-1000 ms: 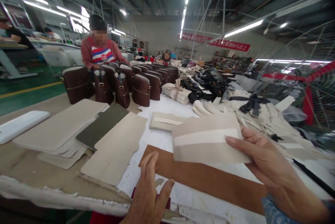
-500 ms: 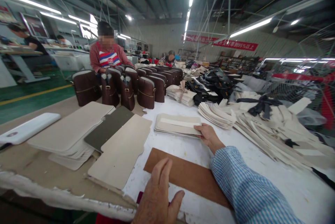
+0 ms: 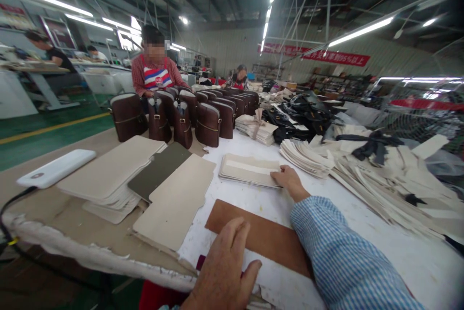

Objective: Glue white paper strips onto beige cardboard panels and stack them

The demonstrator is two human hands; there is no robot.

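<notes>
My right hand [image 3: 292,183] reaches across the table, its fingers closed on the right end of a low stack of beige panels [image 3: 235,166]. The top panel carries a paler strip along its length. My left hand [image 3: 225,267] is at the front edge, fingers stretched out and thumb apart, with nothing in it. Just beyond it lies a brown leather strip [image 3: 266,235], partly covered by my left fingertips and right sleeve. Left of the strip are a large beige panel [image 3: 177,203], a dark olive panel [image 3: 159,169] and another beige pile [image 3: 112,167].
Several dark brown bags [image 3: 128,116] stand in rows at the back, with a co-worker [image 3: 157,70] behind them. A white power bank [image 3: 56,169] with a black cable lies at left. Loose beige pieces [image 3: 395,189] and black material [image 3: 304,111] cover the right side.
The view has shifted slightly left. My right fingers have lowered the right end of the top panel onto the stack. My left hand stays near the brown strip.
</notes>
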